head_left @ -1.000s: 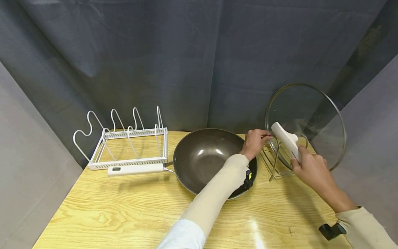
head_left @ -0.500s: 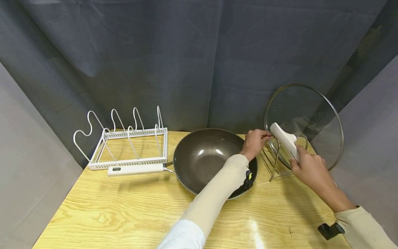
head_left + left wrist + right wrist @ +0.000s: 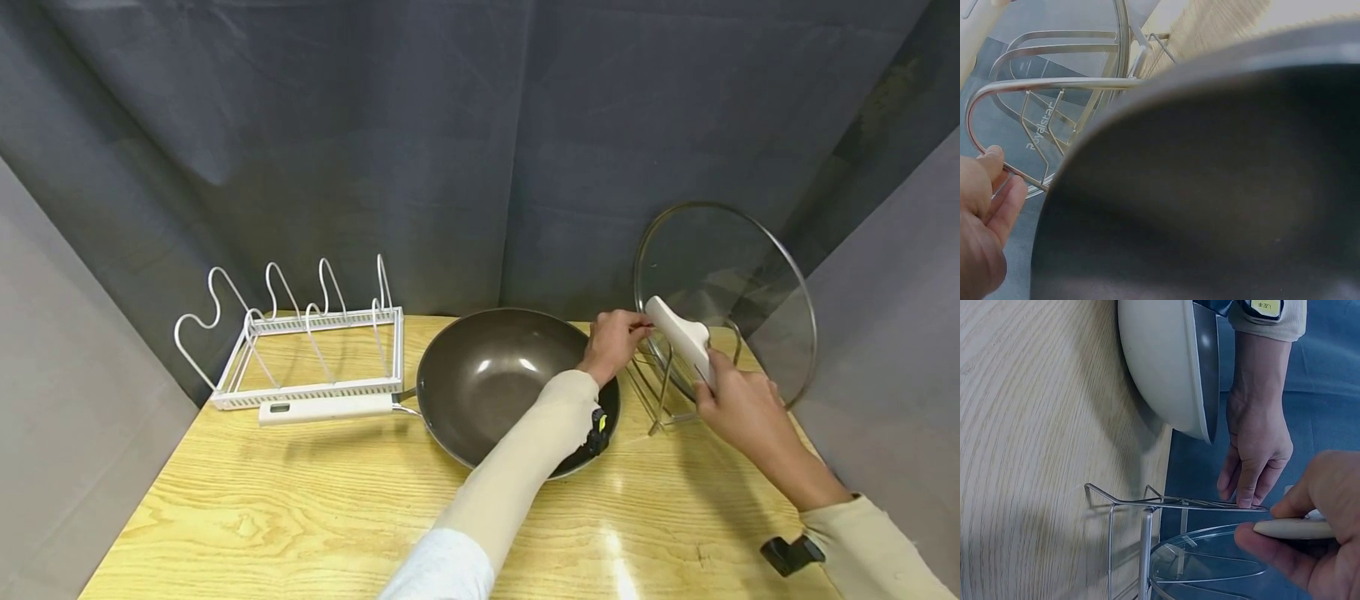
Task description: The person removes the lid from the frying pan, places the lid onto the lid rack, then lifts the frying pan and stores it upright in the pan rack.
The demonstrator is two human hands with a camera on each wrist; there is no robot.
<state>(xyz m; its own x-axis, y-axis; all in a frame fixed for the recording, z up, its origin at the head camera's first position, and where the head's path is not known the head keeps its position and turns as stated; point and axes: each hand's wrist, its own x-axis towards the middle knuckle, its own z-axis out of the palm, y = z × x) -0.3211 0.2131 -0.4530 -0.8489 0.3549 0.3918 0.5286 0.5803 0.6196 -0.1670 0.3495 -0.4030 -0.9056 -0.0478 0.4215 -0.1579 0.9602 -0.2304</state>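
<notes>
My left hand [image 3: 611, 343] reaches across the wok [image 3: 495, 383] and pinches the end of a wire loop on the metal lid rack [image 3: 661, 404]. The left wrist view shows thumb and fingers on this loop [image 3: 1060, 83]. My right hand [image 3: 742, 408] grips the long white handle [image 3: 678, 329] of a large glass lid [image 3: 727, 258]. The lid stands nearly upright in the rack, its metal rim low between the wire loops. In the right wrist view, thumb and fingers close on the handle [image 3: 1291, 529] right beside the left fingertips.
The wok's white handle [image 3: 330, 408] points left, in front of a white wire pan rack [image 3: 315, 387]. All stand on a wooden table [image 3: 300, 517]. A dark curtain [image 3: 375, 150] hangs behind, with grey panels at both sides.
The lid and my right hand have shifted slightly to the left. My left hand has stayed at the rack loop, and the wok has not moved.
</notes>
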